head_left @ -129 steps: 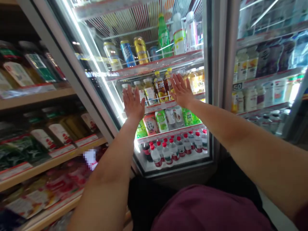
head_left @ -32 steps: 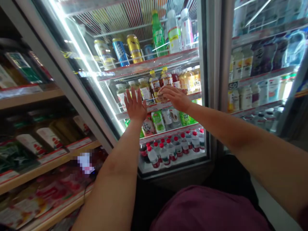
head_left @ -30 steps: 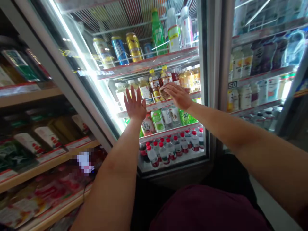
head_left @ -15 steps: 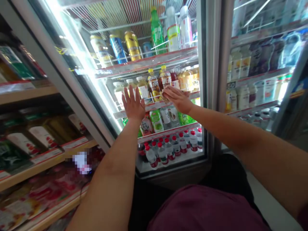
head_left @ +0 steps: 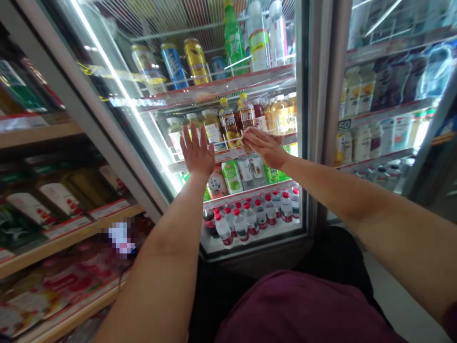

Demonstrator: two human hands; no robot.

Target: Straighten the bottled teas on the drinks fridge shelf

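A glass door (head_left: 117, 143) of a drinks fridge stands in front of me, shelves of drinks behind it. My left hand (head_left: 198, 152) lies on the glass with fingers spread, and holds nothing. To the right, at about the same height, my right hand (head_left: 262, 145) presses a pale cloth (head_left: 246, 146) on the glass. Most of that cloth is hidden beneath the palm and fingers; only its edges show. Behind the hands are brown tea bottles with yellow caps (head_left: 228, 121) and a green pouch-like pack (head_left: 232, 176).
Red-capped water bottles (head_left: 241, 226) fill the bottom shelf; cans (head_left: 196, 62) and a green bottle (head_left: 233, 40) stand higher. A metal door frame (head_left: 317, 95) runs along the right, beside another fridge. Wooden shelves (head_left: 71, 226) with bottles and packs are close on my left.
Both hands keep nearly the same places on the glass; my right hand with the cloth has shifted very slightly right. The view has tilted a little.
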